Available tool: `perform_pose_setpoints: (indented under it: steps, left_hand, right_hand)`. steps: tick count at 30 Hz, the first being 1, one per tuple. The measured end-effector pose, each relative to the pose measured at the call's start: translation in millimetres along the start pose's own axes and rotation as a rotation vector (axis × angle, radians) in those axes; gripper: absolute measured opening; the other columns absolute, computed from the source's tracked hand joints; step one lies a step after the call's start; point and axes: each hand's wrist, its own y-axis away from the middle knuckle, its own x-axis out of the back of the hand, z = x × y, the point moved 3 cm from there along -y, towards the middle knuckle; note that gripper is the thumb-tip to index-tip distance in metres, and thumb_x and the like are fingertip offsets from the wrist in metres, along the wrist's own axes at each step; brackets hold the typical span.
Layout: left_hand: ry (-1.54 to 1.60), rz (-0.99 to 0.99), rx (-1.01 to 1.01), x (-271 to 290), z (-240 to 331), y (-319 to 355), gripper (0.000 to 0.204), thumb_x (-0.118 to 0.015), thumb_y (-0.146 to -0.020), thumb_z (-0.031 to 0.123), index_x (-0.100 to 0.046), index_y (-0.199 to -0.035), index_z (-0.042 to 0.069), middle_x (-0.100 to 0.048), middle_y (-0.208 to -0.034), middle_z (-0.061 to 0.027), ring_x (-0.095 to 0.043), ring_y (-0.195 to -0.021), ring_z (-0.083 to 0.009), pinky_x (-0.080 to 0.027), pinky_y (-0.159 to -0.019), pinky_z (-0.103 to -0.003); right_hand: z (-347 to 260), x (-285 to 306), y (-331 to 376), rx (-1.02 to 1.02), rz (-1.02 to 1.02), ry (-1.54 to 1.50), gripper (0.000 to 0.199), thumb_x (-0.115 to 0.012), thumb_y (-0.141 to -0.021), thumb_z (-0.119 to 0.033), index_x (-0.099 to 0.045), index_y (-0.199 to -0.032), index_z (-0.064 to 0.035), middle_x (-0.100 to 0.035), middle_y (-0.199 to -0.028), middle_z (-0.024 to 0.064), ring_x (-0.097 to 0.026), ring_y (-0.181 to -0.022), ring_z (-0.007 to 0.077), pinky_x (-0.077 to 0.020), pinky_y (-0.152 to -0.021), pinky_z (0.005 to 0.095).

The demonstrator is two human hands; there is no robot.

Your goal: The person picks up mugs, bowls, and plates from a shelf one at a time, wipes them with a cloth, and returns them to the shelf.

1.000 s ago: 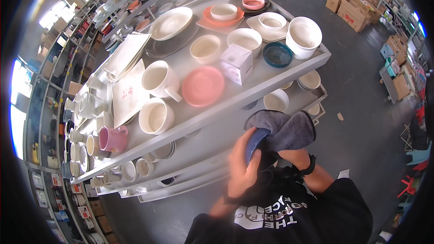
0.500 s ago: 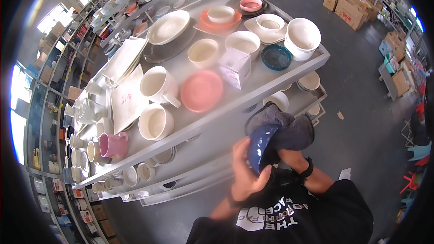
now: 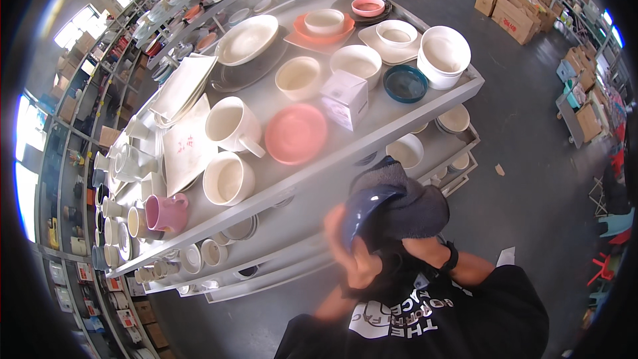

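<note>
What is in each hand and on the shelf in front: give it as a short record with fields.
Left hand: holds a dark blue bowl by its rim
Right hand: hidden under a grey cloth pressed against the bowl
Shelf: cups, bowls and plates
Nearest dish: pink plate, beside a white box
Floor right: cardboard boxes

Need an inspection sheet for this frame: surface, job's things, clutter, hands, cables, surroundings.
Surface: grey shelf top, crowded with crockery.
Job's things: dark blue bowl held at chest height in front of the shelf; dark grey cloth pressed against it.
Clutter: pink plate, white box, teal bowl, large white mugs, pink mug, white bowls and plates; more cups on the lower shelves.
Hands: left hand grips the bowl; right hand hidden under the cloth, wrist wears a black band.
Cables: nothing seen.
Surroundings: concrete floor, cardboard boxes at upper right, shelving rows at left.
</note>
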Motion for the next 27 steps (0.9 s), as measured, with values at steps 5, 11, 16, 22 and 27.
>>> perform_pose_setpoints:
  steps: [5, 11, 16, 22, 27]
  left_hand:
    - [-0.077, -0.030, -0.316, 3, 0, 9, 0.061, -0.060, -0.074, 0.018, -0.036, -0.127, -0.001, -0.043, -0.118, -0.0282, -0.047, -0.107, -0.0372, -0.039, -0.092, -0.045]
    - [-0.237, -0.581, -0.034, -11, 28, -12, 0.083, -0.072, -0.069, 0.018, -0.028, -0.136, -0.003, -0.043, -0.119, -0.0251, -0.049, -0.106, -0.0372, -0.038, -0.093, -0.042]
    - [-0.245, -0.454, 0.065, -9, 29, -18, 0.045, -0.053, -0.079, 0.001, -0.047, -0.123, -0.005, -0.050, -0.110, -0.0240, -0.052, -0.100, -0.0335, -0.039, -0.091, -0.037]
    - [-0.092, -0.084, -0.342, -3, -2, 4, 0.048, -0.047, -0.081, 0.007, -0.037, -0.127, 0.002, -0.042, -0.117, -0.0266, -0.049, -0.103, -0.0346, -0.041, -0.089, -0.042]
    - [-0.183, -0.283, -0.522, -5, 9, 10, 0.051, -0.066, -0.071, -0.001, -0.052, -0.118, 0.013, -0.039, -0.122, -0.0280, -0.049, -0.109, -0.0433, -0.046, -0.087, -0.047]
  right_hand:
    - [12, 17, -7, 0.093, -0.030, 0.318, 0.025, -0.063, -0.078, -0.007, -0.057, -0.102, -0.0036, -0.060, -0.096, 0.0086, -0.057, -0.088, 0.0206, -0.0457, -0.077, 0.0311]
    - [-46, 29, -36, 0.037, -0.078, -0.068, 0.012, -0.066, -0.071, -0.007, -0.057, -0.079, -0.0051, -0.058, -0.074, 0.0049, -0.054, -0.068, 0.0191, -0.0441, -0.063, 0.0332]
    - [-36, 17, -33, 0.293, -0.075, 0.522, 0.022, -0.062, -0.068, -0.002, -0.059, -0.089, -0.0031, -0.059, -0.084, 0.0093, -0.058, -0.076, 0.0229, -0.0455, -0.069, 0.0306]
    - [24, -3, 16, -0.112, -0.017, -0.179, 0.027, -0.052, -0.090, -0.010, -0.053, -0.116, -0.0050, -0.055, -0.115, 0.0058, -0.051, -0.106, 0.0168, -0.0422, -0.091, 0.0307]
    - [51, 15, 31, -0.193, -0.020, 0.151, 0.027, -0.057, -0.086, -0.009, -0.055, -0.112, -0.0039, -0.058, -0.109, 0.0075, -0.054, -0.101, 0.0199, -0.0436, -0.089, 0.0326]
